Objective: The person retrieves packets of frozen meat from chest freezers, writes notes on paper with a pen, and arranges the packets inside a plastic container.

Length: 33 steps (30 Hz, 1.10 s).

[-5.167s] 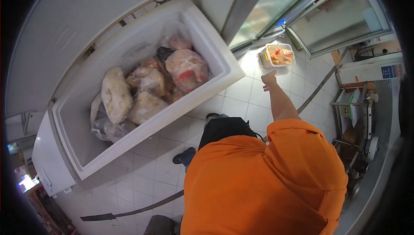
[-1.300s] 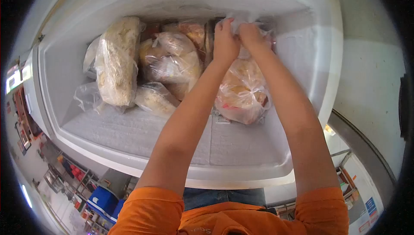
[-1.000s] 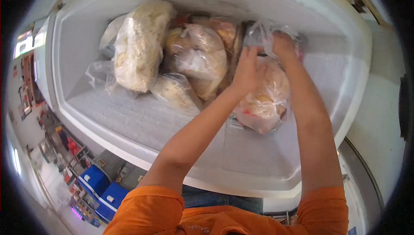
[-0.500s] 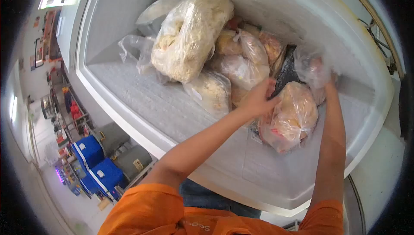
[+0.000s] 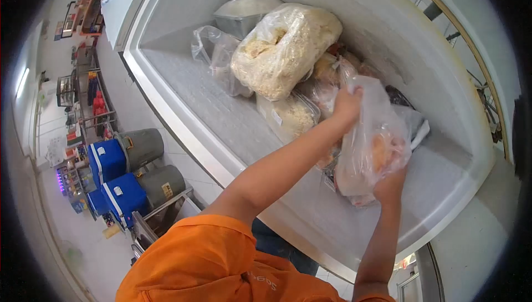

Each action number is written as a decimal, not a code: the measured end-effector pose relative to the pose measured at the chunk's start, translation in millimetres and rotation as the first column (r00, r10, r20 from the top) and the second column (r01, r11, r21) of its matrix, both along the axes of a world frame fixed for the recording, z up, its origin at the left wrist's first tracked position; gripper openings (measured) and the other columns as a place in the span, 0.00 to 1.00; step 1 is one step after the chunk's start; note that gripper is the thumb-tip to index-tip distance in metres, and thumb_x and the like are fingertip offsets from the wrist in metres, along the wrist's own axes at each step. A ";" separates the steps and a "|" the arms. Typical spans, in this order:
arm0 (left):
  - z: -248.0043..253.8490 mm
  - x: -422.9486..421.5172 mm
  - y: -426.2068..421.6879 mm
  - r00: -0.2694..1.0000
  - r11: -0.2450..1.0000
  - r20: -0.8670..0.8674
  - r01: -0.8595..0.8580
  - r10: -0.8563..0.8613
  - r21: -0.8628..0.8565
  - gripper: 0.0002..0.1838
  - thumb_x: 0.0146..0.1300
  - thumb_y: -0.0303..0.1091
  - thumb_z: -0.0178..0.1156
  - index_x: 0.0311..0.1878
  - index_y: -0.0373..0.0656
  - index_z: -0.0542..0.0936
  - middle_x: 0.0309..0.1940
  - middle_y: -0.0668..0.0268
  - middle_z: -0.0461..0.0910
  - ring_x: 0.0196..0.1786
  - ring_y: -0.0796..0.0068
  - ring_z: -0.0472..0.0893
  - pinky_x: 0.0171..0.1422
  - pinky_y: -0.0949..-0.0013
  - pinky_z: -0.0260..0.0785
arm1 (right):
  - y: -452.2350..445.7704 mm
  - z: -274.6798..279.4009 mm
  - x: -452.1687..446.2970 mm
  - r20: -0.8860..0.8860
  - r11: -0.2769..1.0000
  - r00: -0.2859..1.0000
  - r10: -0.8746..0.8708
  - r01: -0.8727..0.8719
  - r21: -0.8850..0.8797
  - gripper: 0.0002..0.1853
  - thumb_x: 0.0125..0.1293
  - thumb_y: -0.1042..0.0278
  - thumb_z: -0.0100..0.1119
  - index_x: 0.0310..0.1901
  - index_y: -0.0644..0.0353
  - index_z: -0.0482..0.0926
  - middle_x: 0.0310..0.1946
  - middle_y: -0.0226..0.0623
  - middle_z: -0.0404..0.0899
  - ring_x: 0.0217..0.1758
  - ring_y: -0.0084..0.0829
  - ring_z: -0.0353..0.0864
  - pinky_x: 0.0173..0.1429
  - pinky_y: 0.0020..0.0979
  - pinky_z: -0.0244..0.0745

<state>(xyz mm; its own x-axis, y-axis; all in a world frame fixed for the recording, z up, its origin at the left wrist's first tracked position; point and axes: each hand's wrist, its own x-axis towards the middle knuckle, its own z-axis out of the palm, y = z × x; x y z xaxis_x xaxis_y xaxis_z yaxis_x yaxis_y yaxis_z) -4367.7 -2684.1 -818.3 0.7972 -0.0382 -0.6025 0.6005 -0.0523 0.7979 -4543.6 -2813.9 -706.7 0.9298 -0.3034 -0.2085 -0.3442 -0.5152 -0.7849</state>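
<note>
Inside the chest freezer [image 5: 221, 141], my left hand [image 5: 349, 105] is closed on the upper end of a translucent plastic bag [image 5: 368, 119]. My right hand [image 5: 392, 183] is at the bag's lower right side, its fingers curled against it and partly covered by the film. Something orange-yellow shows through the plastic near those fingers. Under and around this bag lie other bagged items, mostly covered by it. A black wrapped item [image 5: 398, 97] sticks out behind it. Left of my hands rests a large bag of pale, crumbly food [image 5: 285, 49], on top of a smaller similar bag [image 5: 288, 116].
At the freezer's far left end are a clear plastic bag [image 5: 221, 58] and a white-topped pack [image 5: 246, 8]. The raised freezer rim [image 5: 183, 135] runs between my body and the contents. Outside on the floor stand blue boxes [image 5: 124, 194] and grey bins [image 5: 160, 183].
My left hand has risen and taken hold of the translucent bag's end. My right hand has come nearer to me, and the bag now covers the bagged item there. The view has shifted.
</note>
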 end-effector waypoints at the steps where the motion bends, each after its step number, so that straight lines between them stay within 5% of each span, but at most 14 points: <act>1: -4.6 -0.7 11.0 0.995 0.985 0.049 0.079 -0.088 0.153 0.17 0.75 0.38 0.60 0.58 0.37 0.83 0.49 0.53 0.88 0.51 0.59 0.86 0.57 0.58 0.76 | 4.3 9.6 -5.4 0.029 0.998 0.999 -0.027 0.025 0.065 0.39 0.64 0.58 0.71 0.73 0.64 0.66 0.69 0.49 0.72 0.73 0.43 0.72 0.77 0.43 0.64; 3: 2.2 -4.0 39.1 0.955 0.871 0.091 0.215 -0.282 0.443 0.17 0.74 0.38 0.61 0.57 0.37 0.83 0.47 0.49 0.88 0.49 0.53 0.87 0.57 0.55 0.76 | -0.2 23.3 -16.5 0.203 0.998 0.978 0.059 -0.059 -0.003 0.45 0.58 0.53 0.76 0.73 0.65 0.66 0.68 0.48 0.73 0.72 0.42 0.73 0.76 0.42 0.67; 6: 36.4 -13.3 54.8 0.896 0.833 0.237 0.215 -0.376 0.509 0.17 0.72 0.40 0.63 0.54 0.37 0.84 0.42 0.45 0.87 0.46 0.45 0.87 0.55 0.52 0.77 | -14.8 58.4 -19.6 0.122 0.977 0.993 -0.006 -0.020 0.211 0.53 0.50 0.48 0.82 0.72 0.66 0.66 0.65 0.46 0.75 0.68 0.41 0.77 0.72 0.40 0.71; 9: 48.9 -9.1 54.5 0.833 0.757 0.091 0.443 -0.545 0.480 0.22 0.67 0.44 0.68 0.59 0.41 0.82 0.53 0.47 0.85 0.57 0.44 0.84 0.61 0.46 0.73 | -12.2 70.4 -36.0 0.188 0.997 0.982 0.021 -0.036 0.073 0.53 0.49 0.47 0.82 0.72 0.68 0.66 0.61 0.43 0.78 0.63 0.38 0.80 0.67 0.38 0.75; 12: 91.4 -21.0 54.9 0.768 0.591 0.139 0.349 -0.625 0.727 0.30 0.62 0.48 0.71 0.65 0.48 0.78 0.65 0.49 0.78 0.69 0.44 0.76 0.68 0.42 0.66 | -2.8 75.9 -34.8 0.084 0.991 0.995 -0.061 0.050 0.122 0.51 0.47 0.50 0.82 0.70 0.66 0.69 0.56 0.41 0.81 0.62 0.36 0.81 0.67 0.38 0.74; 14: 131.2 -34.3 60.8 0.624 0.806 0.563 0.194 -0.542 0.560 0.37 0.59 0.50 0.72 0.70 0.50 0.73 0.71 0.51 0.71 0.74 0.44 0.68 0.73 0.38 0.57 | -2.6 72.9 -35.3 0.020 0.997 1.000 0.022 -0.020 -0.076 0.47 0.46 0.52 0.81 0.68 0.65 0.73 0.52 0.40 0.83 0.59 0.37 0.82 0.66 0.41 0.74; 16: 158.2 -67.2 59.2 0.522 0.784 0.584 0.416 -0.621 0.461 0.34 0.60 0.46 0.72 0.67 0.45 0.75 0.65 0.50 0.76 0.67 0.47 0.75 0.69 0.46 0.64 | 9.1 66.1 -34.9 -0.038 0.959 0.994 0.102 -0.108 -0.263 0.42 0.45 0.54 0.81 0.63 0.63 0.77 0.48 0.40 0.84 0.55 0.40 0.82 0.61 0.44 0.73; 19: 156.2 -118.8 46.4 0.748 0.857 0.445 0.507 -0.492 0.093 0.26 0.63 0.41 0.69 0.62 0.39 0.79 0.57 0.49 0.81 0.58 0.48 0.80 0.61 0.54 0.71 | 37.2 49.1 -28.9 -0.079 0.897 0.984 0.162 -0.180 -0.403 0.34 0.44 0.57 0.80 0.54 0.58 0.81 0.44 0.42 0.83 0.49 0.47 0.81 0.54 0.48 0.70; 22: 142.8 -134.8 42.2 0.820 0.965 0.508 0.229 -0.262 0.129 0.14 0.66 0.33 0.66 0.50 0.36 0.82 0.41 0.48 0.83 0.44 0.46 0.83 0.49 0.58 0.75 | 52.2 33.6 -21.4 -0.108 0.862 0.975 0.193 -0.221 -0.456 0.29 0.43 0.57 0.81 0.49 0.55 0.81 0.42 0.42 0.82 0.47 0.50 0.79 0.53 0.48 0.66; 25: 153.2 -121.8 50.9 0.895 0.907 0.202 0.350 -0.398 0.236 0.07 0.64 0.26 0.63 0.43 0.35 0.80 0.35 0.42 0.82 0.43 0.35 0.81 0.48 0.50 0.75 | 66.0 46.3 -18.4 -0.144 0.895 0.978 0.154 -0.200 -0.398 0.29 0.43 0.57 0.81 0.49 0.55 0.81 0.42 0.42 0.82 0.50 0.49 0.79 0.57 0.47 0.65; 28: 133.0 -127.0 54.5 0.896 0.905 0.246 0.286 -0.369 0.316 0.07 0.63 0.27 0.66 0.38 0.35 0.78 0.29 0.46 0.81 0.34 0.44 0.83 0.41 0.54 0.73 | 62.2 49.9 -24.3 -0.167 0.925 0.970 0.178 -0.223 -0.307 0.31 0.45 0.60 0.80 0.53 0.55 0.81 0.45 0.43 0.82 0.53 0.50 0.79 0.62 0.48 0.65; 33: 107.6 -143.0 52.4 0.931 0.929 0.168 0.282 -0.325 0.238 0.07 0.62 0.27 0.66 0.40 0.36 0.78 0.33 0.47 0.83 0.41 0.43 0.85 0.44 0.52 0.74 | 34.3 41.9 -49.9 -0.102 0.976 0.972 0.212 -0.216 -0.023 0.41 0.43 0.74 0.76 0.65 0.55 0.77 0.55 0.46 0.83 0.60 0.49 0.81 0.69 0.45 0.71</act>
<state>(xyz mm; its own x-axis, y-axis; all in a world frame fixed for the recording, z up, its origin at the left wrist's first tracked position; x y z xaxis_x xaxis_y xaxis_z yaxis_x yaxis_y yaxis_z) -4510.7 -2631.7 -710.7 0.8721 -0.1895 -0.4512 0.3574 -0.3831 0.8518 -4593.5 -2779.6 -664.8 0.9493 -0.1083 -0.2951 -0.2977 -0.6111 -0.7335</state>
